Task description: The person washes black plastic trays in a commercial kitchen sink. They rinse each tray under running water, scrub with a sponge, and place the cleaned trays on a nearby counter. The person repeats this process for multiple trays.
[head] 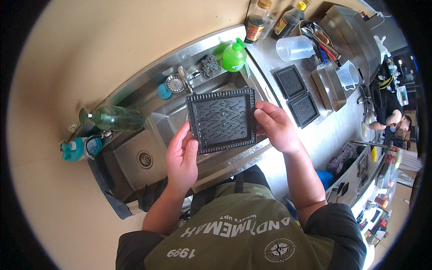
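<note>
A square black tray (222,118) with a ribbed rim and a raised zigzag pattern is held up over a stainless steel sink (128,152); its surface looks wet. My left hand (184,155) grips the tray's left edge near the lower corner, thumb on the rim. At the right edge, my right hand (275,126) pinches the rim between thumb and fingers. Two similar black trays, one (291,81) beside the other (304,108), lie on the steel counter to the right. The tray hides part of the basin behind it.
Behind the sink stand a faucet (185,79), a steel scouring pad (210,66) and a green pump bottle (234,57). Large detergent bottles (118,118) are at left. A plastic jug (295,48), sauce bottles (257,23) and a steel container (329,87) occupy the counter. Another person (388,111) is far right.
</note>
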